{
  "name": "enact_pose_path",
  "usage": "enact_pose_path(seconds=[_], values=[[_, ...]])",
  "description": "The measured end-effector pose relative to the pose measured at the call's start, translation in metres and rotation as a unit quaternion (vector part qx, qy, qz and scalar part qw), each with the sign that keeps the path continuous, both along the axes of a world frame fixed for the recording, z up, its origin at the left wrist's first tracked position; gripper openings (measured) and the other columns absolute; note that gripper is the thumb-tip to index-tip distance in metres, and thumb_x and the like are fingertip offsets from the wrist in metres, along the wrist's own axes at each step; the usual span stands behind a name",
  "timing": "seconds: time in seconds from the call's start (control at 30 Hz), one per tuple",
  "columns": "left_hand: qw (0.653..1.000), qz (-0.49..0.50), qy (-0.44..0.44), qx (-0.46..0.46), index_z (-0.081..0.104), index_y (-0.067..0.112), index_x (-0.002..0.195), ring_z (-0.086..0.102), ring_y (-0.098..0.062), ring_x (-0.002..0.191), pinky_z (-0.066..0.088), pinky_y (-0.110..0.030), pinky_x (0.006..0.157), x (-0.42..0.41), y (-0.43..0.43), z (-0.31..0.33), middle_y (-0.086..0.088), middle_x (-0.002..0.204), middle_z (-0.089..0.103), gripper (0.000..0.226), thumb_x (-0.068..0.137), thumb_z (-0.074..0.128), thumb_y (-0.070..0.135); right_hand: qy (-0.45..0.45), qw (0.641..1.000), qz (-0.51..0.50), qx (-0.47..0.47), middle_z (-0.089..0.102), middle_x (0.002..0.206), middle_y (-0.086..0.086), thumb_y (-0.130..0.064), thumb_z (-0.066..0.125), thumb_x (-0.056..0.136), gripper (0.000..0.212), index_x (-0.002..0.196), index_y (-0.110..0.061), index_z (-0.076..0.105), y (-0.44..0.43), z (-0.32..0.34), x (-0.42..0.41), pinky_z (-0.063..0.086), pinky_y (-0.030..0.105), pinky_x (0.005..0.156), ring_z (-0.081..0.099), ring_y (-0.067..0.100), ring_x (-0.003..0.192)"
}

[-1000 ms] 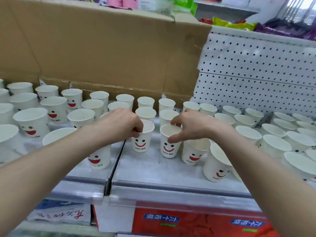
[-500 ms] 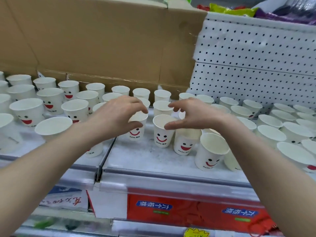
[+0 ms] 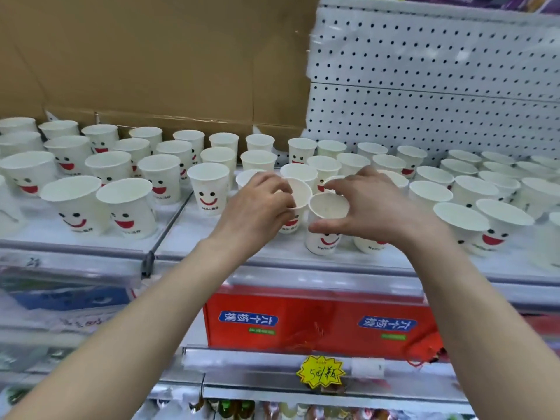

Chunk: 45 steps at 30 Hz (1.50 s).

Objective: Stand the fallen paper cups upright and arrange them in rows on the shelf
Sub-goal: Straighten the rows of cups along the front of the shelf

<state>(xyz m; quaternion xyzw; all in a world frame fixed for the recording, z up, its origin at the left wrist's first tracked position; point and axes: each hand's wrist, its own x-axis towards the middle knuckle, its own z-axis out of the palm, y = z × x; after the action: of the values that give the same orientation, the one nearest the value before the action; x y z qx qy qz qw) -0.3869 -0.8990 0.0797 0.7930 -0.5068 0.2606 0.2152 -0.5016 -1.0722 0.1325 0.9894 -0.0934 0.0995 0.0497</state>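
The left hand (image 3: 257, 207) pinches the rim of one smiley paper cup (image 3: 300, 197). The right hand (image 3: 375, 207) wraps its fingers round the front smiley cup (image 3: 328, 209) beside it. Both cups stand near the shelf (image 3: 212, 241) edge. The cups are light and crowded, so one bump could tip the ones next to them.

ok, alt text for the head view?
A person's left hand pinches the rim of a smiley-face cup while the right hand grips the neighbouring cup, both at the front of a shelf crowded with upright white cups. Cardboard and pegboard stand behind.
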Motion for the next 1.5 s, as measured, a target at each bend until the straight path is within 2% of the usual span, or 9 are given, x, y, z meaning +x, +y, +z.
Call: enact_pose_path(seconds=[0.13, 0.27, 0.5, 0.77, 0.93, 1.03, 1.1, 1.3, 1.5], values=[[0.999, 0.01, 0.02, -0.027, 0.074, 0.015, 0.086, 0.055, -0.026, 0.108, 0.051, -0.038, 0.078, -0.007, 0.004, 0.0, 0.001, 0.102, 0.067, 0.01, 0.079, 0.075, 0.023, 0.003, 1.0, 0.012, -0.021, 0.069, 0.106, -0.002, -0.078, 0.056, 0.064, 0.072, 0.114, -0.026, 0.061, -0.001, -0.006, 0.002, 0.04, 0.037, 0.088, 0.044, 0.024, 0.107], [0.997, 0.022, 0.031, -0.071, 0.073, 0.015, 0.084, 0.055, -0.022, 0.106, 0.036, -0.021, 0.084, -0.014, 0.021, 0.003, 0.0, 0.107, 0.066, 0.01, 0.08, 0.074, 0.024, -0.021, 1.0, 0.007, 0.0, 0.068, 0.107, 0.0, -0.072, 0.058, 0.065, 0.069, 0.114, -0.024, 0.061, 0.004, -0.003, -0.002, 0.041, 0.037, 0.087, 0.045, 0.025, 0.105], [0.988, 0.034, 0.106, -0.108, 0.072, 0.015, 0.091, 0.057, -0.019, 0.106, 0.046, -0.031, 0.082, -0.012, 0.066, 0.008, 0.0, 0.116, 0.064, 0.012, 0.084, 0.07, 0.025, 0.005, 0.999, -0.035, 0.039, 0.065, 0.118, 0.002, -0.062, 0.067, 0.07, 0.065, 0.123, -0.026, 0.058, 0.016, -0.002, 0.005, 0.045, 0.038, 0.088, 0.047, 0.025, 0.113], [0.979, 0.071, 0.13, -0.141, 0.071, 0.013, 0.087, 0.056, -0.021, 0.111, 0.047, -0.037, 0.088, 0.005, 0.13, 0.002, -0.001, 0.12, 0.062, 0.011, 0.085, 0.069, 0.024, -0.096, 0.989, -0.036, 0.11, 0.058, 0.132, -0.002, -0.043, 0.072, 0.073, 0.056, 0.126, -0.028, 0.062, 0.042, -0.013, 0.003, 0.034, 0.031, 0.094, 0.045, 0.026, 0.116], [0.982, 0.086, 0.126, -0.114, 0.072, 0.012, 0.088, 0.057, -0.022, 0.109, 0.044, -0.032, 0.084, 0.015, 0.138, -0.006, -0.003, 0.123, 0.06, 0.011, 0.084, 0.07, 0.022, -0.15, 0.971, -0.014, 0.186, 0.061, 0.124, -0.003, -0.049, 0.071, 0.073, 0.064, 0.13, -0.028, 0.052, 0.078, -0.03, 0.016, 0.036, 0.032, 0.085, 0.044, 0.024, 0.112], [0.983, 0.075, 0.133, -0.099, 0.071, 0.013, 0.09, 0.055, -0.024, 0.111, 0.046, -0.036, 0.087, 0.016, 0.131, -0.012, -0.005, 0.126, 0.058, 0.013, 0.083, 0.071, 0.023, -0.16, 0.96, -0.014, 0.228, 0.056, 0.133, -0.003, -0.049, 0.074, 0.071, 0.079, 0.14, -0.028, 0.043, 0.092, -0.042, 0.027, 0.035, 0.032, 0.094, 0.044, 0.023, 0.123], [0.98, 0.074, 0.148, -0.109, 0.067, 0.018, 0.1, 0.049, -0.022, 0.121, 0.045, -0.036, 0.092, 0.014, 0.127, -0.015, -0.002, 0.136, 0.05, 0.021, 0.082, 0.072, 0.027, -0.175, 0.947, -0.016, 0.269, 0.053, 0.134, -0.002, -0.049, 0.078, 0.069, 0.092, 0.146, -0.027, 0.034, 0.098, -0.048, 0.031, 0.036, 0.035, 0.101, 0.043, 0.022, 0.126], [0.955, 0.08, 0.246, -0.145, 0.016, 0.024, 0.148, 0.024, -0.016, 0.141, 0.032, -0.032, 0.107, 0.008, 0.113, -0.021, 0.001, 0.156, 0.022, 0.104, 0.069, 0.082, 0.037, -0.208, 0.914, -0.023, 0.346, 0.05, 0.14, -0.004, -0.043, 0.085, 0.065, 0.101, 0.147, -0.024, 0.028, 0.11, -0.057, 0.036, 0.034, 0.023, 0.089, 0.046, 0.014, 0.126], [0.925, 0.085, 0.328, -0.172, 0.018, 0.024, 0.148, 0.037, -0.019, 0.136, 0.038, -0.038, 0.108, 0.013, 0.11, -0.021, 0.004, 0.152, 0.034, 0.1, 0.071, 0.081, 0.033, -0.203, 0.894, -0.029, 0.398, 0.055, 0.134, -0.009, -0.046, 0.084, 0.064, 0.084, 0.136, -0.025, 0.045, 0.112, -0.062, 0.04, 0.046, 0.03, 0.094, 0.052, 0.01, 0.118]])
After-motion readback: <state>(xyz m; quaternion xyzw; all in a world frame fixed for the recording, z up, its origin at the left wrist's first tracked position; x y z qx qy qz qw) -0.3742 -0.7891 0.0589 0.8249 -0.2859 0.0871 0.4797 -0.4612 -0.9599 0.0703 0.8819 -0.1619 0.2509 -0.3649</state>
